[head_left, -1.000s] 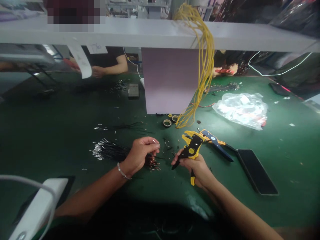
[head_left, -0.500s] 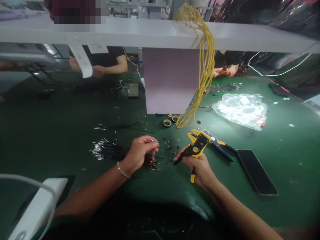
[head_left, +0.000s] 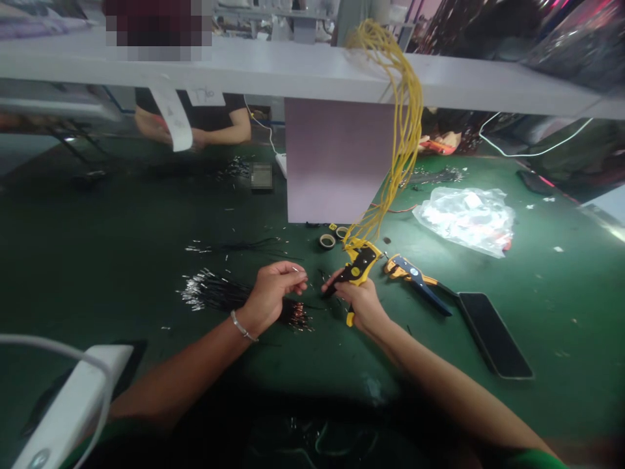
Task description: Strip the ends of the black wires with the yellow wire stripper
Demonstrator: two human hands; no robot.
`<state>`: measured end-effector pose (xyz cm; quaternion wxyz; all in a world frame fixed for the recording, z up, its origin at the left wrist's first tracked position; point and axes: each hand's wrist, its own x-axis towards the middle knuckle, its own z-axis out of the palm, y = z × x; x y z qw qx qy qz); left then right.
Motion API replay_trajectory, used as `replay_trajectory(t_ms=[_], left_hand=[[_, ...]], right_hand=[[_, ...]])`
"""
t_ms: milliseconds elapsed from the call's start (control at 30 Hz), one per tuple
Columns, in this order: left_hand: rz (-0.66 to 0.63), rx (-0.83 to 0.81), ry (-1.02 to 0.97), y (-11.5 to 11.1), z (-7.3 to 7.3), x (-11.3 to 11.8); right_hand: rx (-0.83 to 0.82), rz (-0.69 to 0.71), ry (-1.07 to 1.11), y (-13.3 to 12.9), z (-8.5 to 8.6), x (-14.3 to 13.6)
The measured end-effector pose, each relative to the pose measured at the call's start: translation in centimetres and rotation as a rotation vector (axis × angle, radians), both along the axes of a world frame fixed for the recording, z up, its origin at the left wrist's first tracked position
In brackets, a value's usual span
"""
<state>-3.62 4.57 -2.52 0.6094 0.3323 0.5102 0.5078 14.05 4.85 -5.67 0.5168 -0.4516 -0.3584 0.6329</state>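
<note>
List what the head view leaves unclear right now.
In the head view:
Item in left hand: too small to identify.
Black wires, middle: behind that hand.
Yellow tool handles: partly covered by right hand.
Bag contents: lost in glare.
White casing: cut off by bottom edge.
Area behind panel: blocked by it.

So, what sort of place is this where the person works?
Probably a wiring workshop or small factory: a bundle of black wires lies on a green worktable, yellow wires hang from a shelf, and the right hand holds a wire stripper.
</note>
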Motion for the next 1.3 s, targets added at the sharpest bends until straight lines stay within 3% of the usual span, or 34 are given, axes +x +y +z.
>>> replay_trajectory(t_ms=[200, 333, 500, 633, 767, 1067, 1300], left_hand=[[0.014, 0.007, -0.004, 0.2, -0.4, -0.2], [0.006, 0.016, -0.015, 0.2, -0.6, -0.3], [-0.017, -0.014, -0.012, 0.1, -0.9, 0.0], [-0.023, -0.022, -0.003, 0.1, -1.0, 0.2], [-0.037, -0.040, 0.012, 0.0, -1.0, 0.2], [-0.034, -0.058, -0.003, -0.1, -0.9, 0.4], [-0.035, -0.071, -0.003, -0.3, -0.4, 0.5]], right_hand=[[0.117, -0.194, -0.025, 1.4, 1.0, 2.9], [0.027, -0.080, -0.034, -1.1, 1.7, 4.5], [-0.072, 0.022, -0.083, -3.6, 1.0, 4.4], [0.019, -0.026, -0.113, -1.5, 0.2, 4.7], [0.085, -0.175, -0.100, 0.4, 0.4, 5.5], [0.098, -0.027, -0.215, -4.3, 0.3, 4.7], [0.133, 0.086, -0.290, -5.0, 0.4, 4.5]])
